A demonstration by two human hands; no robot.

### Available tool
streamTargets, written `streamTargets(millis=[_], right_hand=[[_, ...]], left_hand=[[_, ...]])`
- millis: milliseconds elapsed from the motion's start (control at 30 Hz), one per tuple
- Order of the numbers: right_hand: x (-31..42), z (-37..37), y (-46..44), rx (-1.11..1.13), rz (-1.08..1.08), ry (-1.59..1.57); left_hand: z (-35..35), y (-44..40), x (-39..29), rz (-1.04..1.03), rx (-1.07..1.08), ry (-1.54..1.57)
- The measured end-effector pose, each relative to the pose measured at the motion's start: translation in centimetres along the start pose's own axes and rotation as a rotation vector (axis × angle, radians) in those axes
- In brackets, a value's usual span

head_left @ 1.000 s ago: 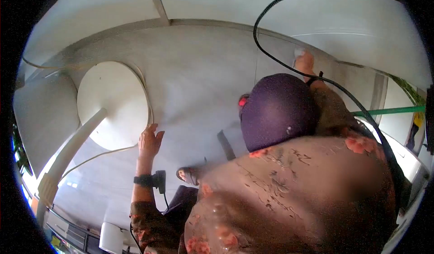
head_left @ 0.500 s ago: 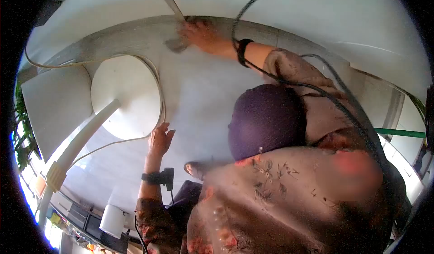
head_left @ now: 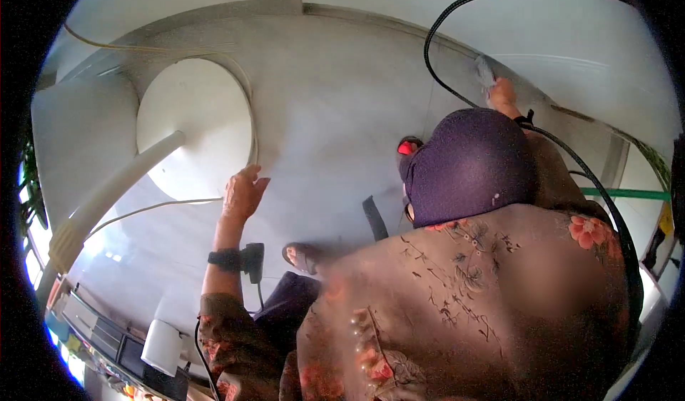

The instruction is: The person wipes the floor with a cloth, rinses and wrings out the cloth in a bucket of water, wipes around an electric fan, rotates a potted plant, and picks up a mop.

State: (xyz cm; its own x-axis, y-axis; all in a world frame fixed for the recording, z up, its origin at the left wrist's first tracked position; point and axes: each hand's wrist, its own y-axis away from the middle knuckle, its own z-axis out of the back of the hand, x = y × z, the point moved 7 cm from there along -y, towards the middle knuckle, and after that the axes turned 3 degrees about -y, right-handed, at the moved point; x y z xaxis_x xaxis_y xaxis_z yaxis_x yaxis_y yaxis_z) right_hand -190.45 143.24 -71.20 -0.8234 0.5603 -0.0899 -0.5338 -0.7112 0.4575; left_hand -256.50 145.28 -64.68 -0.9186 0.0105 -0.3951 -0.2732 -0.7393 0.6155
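Note:
My right hand (head_left: 504, 97) is closed around a grey cloth (head_left: 485, 71) at the foot of the white wall, on the far right of the floor. Part of the hand's grip is hidden from above. My left hand (head_left: 243, 193) is empty, its thumb apart from the fingers. Close to its fingertips is the rim of a round white base (head_left: 196, 119), with a white pole rising from it; whether they touch, I cannot tell.
A pale cord (head_left: 160, 204) runs by the round base. A white panel (head_left: 85, 126) stands at its left. A black braided cable (head_left: 457, 8) loops across the upper right. A dark strip (head_left: 374, 217) lies on the grey floor (head_left: 335, 108) near my feet.
My right hand has swept with the cloth along the wall's foot from the upper middle to the right. My left hand has stayed near the round base. The view has shifted a little.

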Motion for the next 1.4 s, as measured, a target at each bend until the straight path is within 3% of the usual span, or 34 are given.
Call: streamTargets(millis=[67,133,167,200,233,267,300,333,367,433,500,533,567,600,633,667,700,733,800,833,900,933,1000,1067,1100,1133,1167,1200,1233,1267,1333,1367,1400], right_hand=[[2.2,2.8,1.9,-0.190,0.052,-0.144],[6.5,0.1,1.4,-0.585,0.479,-0.298],[13.7,3.0,5.9,-0.568,0.458,-0.444],[17.6,-0.2,4.7,-0.418,0.437,-0.355],[20.8,-7.7,1.5,-0.303,0.610,-0.676],[26.3,-6.1,5.9,0.073,0.577,-0.882],[30.7,-3.5,9.6,0.007,0.712,-0.659],[33.0,-1.2,12.9,0.180,0.669,-0.574],[32.2,-1.3,12.4,0.177,0.643,-0.570],[32.4,0.0,12.8,0.125,0.854,-0.493],[26.6,-1.4,9.7,-0.228,0.672,-0.428],[22.5,-1.6,7.9,-0.005,0.468,-0.738],[18.2,-1.7,6.1,-0.099,0.408,-0.667],[12.5,-1.9,4.9,-0.371,0.258,-0.493],[4.2,-6.4,0.4,-0.478,0.224,-0.777],[-0.1,-3.7,2.1,-0.513,-0.026,-0.433],[-2.9,-1.1,4.6,-0.548,-0.064,-0.349],[-6.5,-0.8,5.1,-0.555,-0.069,-0.350],[-10.4,-1.6,5.1,-0.462,0.015,0.245],[-12.0,-1.6,4.2,-0.459,0.016,0.243],[-15.5,-1.4,3.8,-0.472,-0.395,-0.757],[-14.7,-1.5,3.8,-0.464,-0.395,-0.767],[-2.1,3.6,6.5,-0.267,-0.085,-0.516],[6.5,3.3,9.2,-0.634,0.392,-0.490],[12.0,3.7,11.2,-0.515,0.448,-0.616],[16.6,2.9,13.6,-0.507,0.489,-0.525],[18.7,-2.7,12.3,-0.155,0.395,-0.611],[20.9,-6.2,12.7,-0.193,0.542,-0.599],[22.9,-5.7,14.1,-0.230,0.689,-0.583],[22.3,-5.8,14.1,-0.228,0.690,-0.582],[20.7,-0.9,15.2,-0.136,0.633,-0.443],[18.6,2.0,15.9,-0.348,0.638,-0.498],[14.6,0.1,13.4,-0.329,0.523,-0.466]], left_hand=[[0.0,0.1,1.2,0.059,-0.020,0.049],[0.4,0.4,0.4,0.019,-0.001,0.012],[0.1,0.3,0.7,0.036,0.024,-0.027],[0.0,0.0,1.0,0.053,0.044,-0.064],[-0.1,0.2,1.2,0.035,0.055,-0.068],[0.0,0.4,1.2,0.007,0.028,-0.081],[-0.1,0.1,0.8,-0.028,0.001,-0.089],[-0.2,0.0,0.4,-0.063,0.010,-0.088],[-0.1,0.4,0.7,-0.022,0.020,-0.049],[0.0,0.6,0.7,0.019,0.041,-0.013],[-0.1,0.9,1.2,0.097,0.063,-0.034],[-0.2,0.9,1.5,0.095,0.071,-0.033],[-0.4,0.6,1.9,0.106,0.082,-0.032],[-0.6,0.6,2.0,0.117,0.092,-0.032],[-0.5,0.5,1.5,0.108,0.096,-0.033],[0.0,0.4,0.7,0.092,0.088,-0.017],[0.3,0.1,0.1,0.076,0.078,-0.003],[0.3,-0.2,-0.1,0.068,0.075,-0.005],[0.3,-0.5,0.0,0.050,0.062,-0.037],[0.3,-0.6,0.1,0.053,0.063,-0.040],[0.4,-0.3,0.0,0.079,0.095,0.018],[0.4,-0.2,0.4,0.086,0.093,0.009],[0.7,-0.2,0.1,-0.001,0.015,-0.010],[1.0,-0.2,-0.2,0.085,0.052,0.041],[1.2,-0.3,-0.6,0.065,0.059,0.014],[1.4,-0.4,-0.8,0.046,0.065,-0.016],[1.3,-0.4,-0.6,0.052,0.064,-0.019],[1.2,-0.5,-0.5,0.050,0.050,-0.030],[1.1,-0.5,-0.4,0.047,0.038,-0.040],[1.2,-0.5,-0.3,0.048,0.038,-0.039],[1.3,0.0,-0.1,0.071,0.036,0.014],[1.4,0.3,-0.1,0.067,0.041,0.018],[1.5,0.2,-0.2,0.068,0.044,-0.008]])
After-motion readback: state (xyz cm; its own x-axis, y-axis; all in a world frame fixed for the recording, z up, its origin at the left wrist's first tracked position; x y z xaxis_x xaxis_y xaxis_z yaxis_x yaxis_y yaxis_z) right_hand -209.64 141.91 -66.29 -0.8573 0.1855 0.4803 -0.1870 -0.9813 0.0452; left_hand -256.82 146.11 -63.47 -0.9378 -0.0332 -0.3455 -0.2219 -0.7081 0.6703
